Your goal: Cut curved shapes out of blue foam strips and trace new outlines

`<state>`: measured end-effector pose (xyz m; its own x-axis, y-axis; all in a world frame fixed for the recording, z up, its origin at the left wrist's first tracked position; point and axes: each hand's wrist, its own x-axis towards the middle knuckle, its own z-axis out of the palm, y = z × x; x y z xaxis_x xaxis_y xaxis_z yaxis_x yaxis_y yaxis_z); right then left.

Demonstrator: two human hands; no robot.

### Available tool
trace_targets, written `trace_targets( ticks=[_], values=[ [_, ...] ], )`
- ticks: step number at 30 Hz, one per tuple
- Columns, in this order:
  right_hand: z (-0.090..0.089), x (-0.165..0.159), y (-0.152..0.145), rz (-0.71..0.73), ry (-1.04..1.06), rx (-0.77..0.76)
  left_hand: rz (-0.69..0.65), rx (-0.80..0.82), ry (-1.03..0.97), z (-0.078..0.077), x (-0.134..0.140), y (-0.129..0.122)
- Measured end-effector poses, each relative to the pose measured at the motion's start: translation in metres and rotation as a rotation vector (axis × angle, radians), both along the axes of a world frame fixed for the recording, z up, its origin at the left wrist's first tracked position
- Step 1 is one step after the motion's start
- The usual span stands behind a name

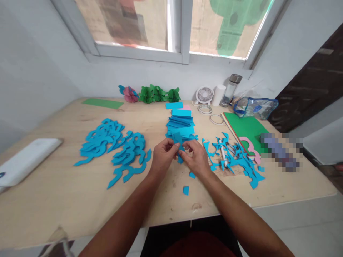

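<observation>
My left hand [164,153] and my right hand [197,157] meet above the middle of the table. Between their fingertips they pinch a small piece of blue paper [177,139], partly hidden by the fingers. Just beyond lies a stack of blue paper strips [180,122], some of them folded. Wavy blue paper cutouts [103,137] are heaped to the left, with a second heap of cutouts [131,150] nearer my left hand. Blue paper scraps [233,157] are spread to the right, around a white pen-like object [222,151]. A small blue offcut [185,190] lies between my forearms.
Green and pink paper figures [158,94] stand along the wall beside a small white fan [204,95], a white cylinder [219,95] and a bottle [230,91]. A clear pouch [255,107] and green sheets [245,128] lie right. A white device [29,160] lies left.
</observation>
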<state>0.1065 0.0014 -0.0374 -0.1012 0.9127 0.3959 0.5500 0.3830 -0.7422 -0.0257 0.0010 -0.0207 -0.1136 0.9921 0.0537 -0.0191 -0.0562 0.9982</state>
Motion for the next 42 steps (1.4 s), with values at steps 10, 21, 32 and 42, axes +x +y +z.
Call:
trace_targets(
  ticks=[10,21,32,42],
  values=[
    [-0.004,0.001,0.011,0.11,0.47,-0.347,-0.108,-0.112,-0.287,-0.006,-0.002,0.004],
    [0.0,-0.002,0.008,0.181,0.758,-0.491,-0.096,-0.084,-0.145,-0.005,-0.001,0.005],
    [0.007,-0.001,0.006,0.205,0.898,-0.564,-0.153,-0.172,-0.374,-0.007,-0.008,0.008],
    [0.008,0.002,0.008,0.144,0.877,-0.502,0.135,-0.024,-0.394,-0.024,-0.013,0.018]
  ],
)
